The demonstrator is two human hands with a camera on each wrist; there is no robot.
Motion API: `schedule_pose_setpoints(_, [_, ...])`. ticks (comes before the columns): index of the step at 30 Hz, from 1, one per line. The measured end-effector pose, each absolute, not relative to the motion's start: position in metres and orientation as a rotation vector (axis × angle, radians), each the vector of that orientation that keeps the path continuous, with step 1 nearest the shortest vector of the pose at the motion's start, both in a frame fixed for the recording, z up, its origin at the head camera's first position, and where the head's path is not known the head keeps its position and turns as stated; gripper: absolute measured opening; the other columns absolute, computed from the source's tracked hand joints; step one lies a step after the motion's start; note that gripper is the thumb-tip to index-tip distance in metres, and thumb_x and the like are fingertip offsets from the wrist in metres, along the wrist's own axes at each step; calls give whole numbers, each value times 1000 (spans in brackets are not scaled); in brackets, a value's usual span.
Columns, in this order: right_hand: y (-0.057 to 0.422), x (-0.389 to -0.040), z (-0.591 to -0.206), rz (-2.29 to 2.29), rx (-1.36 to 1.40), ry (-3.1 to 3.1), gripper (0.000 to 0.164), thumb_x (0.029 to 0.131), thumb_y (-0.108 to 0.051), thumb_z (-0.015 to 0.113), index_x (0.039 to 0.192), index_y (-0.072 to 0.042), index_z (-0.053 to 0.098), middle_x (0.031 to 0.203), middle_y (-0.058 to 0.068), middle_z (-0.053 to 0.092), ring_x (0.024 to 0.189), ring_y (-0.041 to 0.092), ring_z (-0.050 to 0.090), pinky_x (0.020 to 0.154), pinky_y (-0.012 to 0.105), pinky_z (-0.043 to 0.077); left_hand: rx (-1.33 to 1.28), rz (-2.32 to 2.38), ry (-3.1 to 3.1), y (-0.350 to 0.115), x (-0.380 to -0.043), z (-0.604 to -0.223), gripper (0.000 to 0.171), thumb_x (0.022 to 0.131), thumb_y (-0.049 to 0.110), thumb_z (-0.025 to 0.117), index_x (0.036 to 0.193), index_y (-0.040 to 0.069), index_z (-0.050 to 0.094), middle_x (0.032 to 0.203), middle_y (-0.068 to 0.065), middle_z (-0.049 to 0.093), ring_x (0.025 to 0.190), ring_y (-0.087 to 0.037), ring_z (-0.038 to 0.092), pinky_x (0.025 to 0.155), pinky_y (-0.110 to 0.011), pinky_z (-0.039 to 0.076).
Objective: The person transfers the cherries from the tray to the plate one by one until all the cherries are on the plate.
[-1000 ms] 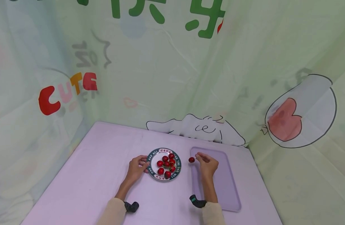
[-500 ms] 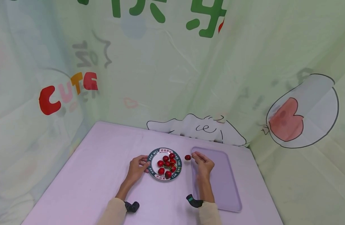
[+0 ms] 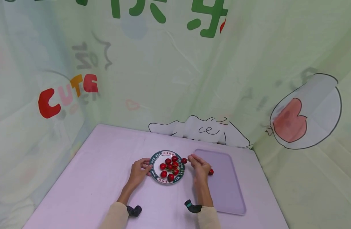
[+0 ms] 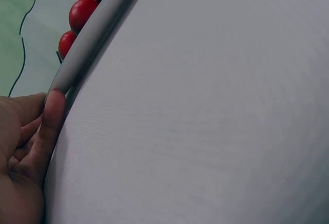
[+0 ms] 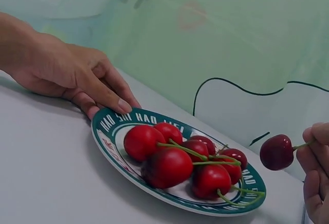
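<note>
My left hand (image 3: 139, 170) grips the left edge of a round plate (image 3: 156, 156) with a green lettered rim. In the right wrist view its thumb lies over the rim. Several red cherries (image 5: 167, 167) with green stems lie heaped on the plate. My right hand (image 3: 200, 167) pinches one dark red cherry (image 5: 276, 152) by its stem. This cherry hangs at the plate's right rim in the head view, beside the others. The left wrist view shows fingers (image 4: 53, 110) at the plate's edge, with part of the heap above.
A lilac tray (image 3: 227, 190) lies to the right, partly behind my right forearm. Another cherry (image 3: 211, 171) sits on it, right beside my hand. Both stand on a pale table (image 3: 106, 165), with a printed curtain (image 3: 164, 79) behind it.
My right hand has moved left from over the tray to the plate's right rim, carrying the cherry. The cherry on the tray has come into sight. My left hand has stayed put.
</note>
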State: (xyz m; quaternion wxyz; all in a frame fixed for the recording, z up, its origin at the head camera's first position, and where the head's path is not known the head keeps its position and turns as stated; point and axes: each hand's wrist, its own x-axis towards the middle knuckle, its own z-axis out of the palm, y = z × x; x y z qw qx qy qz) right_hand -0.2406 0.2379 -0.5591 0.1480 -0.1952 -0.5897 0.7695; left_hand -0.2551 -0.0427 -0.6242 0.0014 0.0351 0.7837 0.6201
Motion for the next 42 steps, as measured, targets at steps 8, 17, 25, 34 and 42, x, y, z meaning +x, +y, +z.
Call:
schedule_pose_setpoints(8, [222, -236, -557, 2263, -533, -1718, 24, 96, -11, 85, 116, 2, 82, 91, -3, 85, 83, 7, 80, 80, 22, 61, 85, 1940, 2464, -44, -254, -627, 35, 103, 6, 74, 136, -1, 70, 107, -16, 73, 64, -12, 71, 65, -17, 60])
schedule_pose_setpoints(17, [195, -232, -553, 2257, -500, -1837, 30, 97, -10, 83, 123, 6, 78, 101, 6, 86, 93, 13, 81, 86, 21, 61, 107, 1943, 2461, -44, -255, -628, 35, 103, 5, 74, 137, -2, 70, 108, -16, 73, 63, -11, 71, 65, -19, 61])
schedule_pose_setpoints(25, [176, -227, -549, 2289, -435, -1904, 35, 96, -13, 85, 124, 7, 77, 100, 5, 85, 92, 10, 80, 86, 18, 61, 115, 1967, 2431, -45, -257, -629, 35, 103, 4, 73, 137, -2, 69, 108, -17, 72, 65, -12, 71, 63, -21, 62])
schedule_pose_setpoints(34, [160, -227, -553, 2159, -406, -2025, 23, 95, -17, 87, 114, -4, 84, 102, 10, 86, 98, 12, 79, 91, 12, 58, 111, 1950, 2443, -44, -257, -630, 35, 103, 6, 74, 136, -2, 70, 108, -17, 73, 64, -11, 71, 63, -21, 62])
schedule_pose_setpoints(42, [144, -228, -557, 1961, -265, -2203, 14, 95, -14, 87, 105, -5, 86, 99, 13, 85, 95, 16, 80, 86, 15, 61, 123, 1918, 2461, -44, -258, -629, 35, 104, 9, 73, 137, 0, 70, 108, -14, 73, 66, -11, 72, 67, -19, 62])
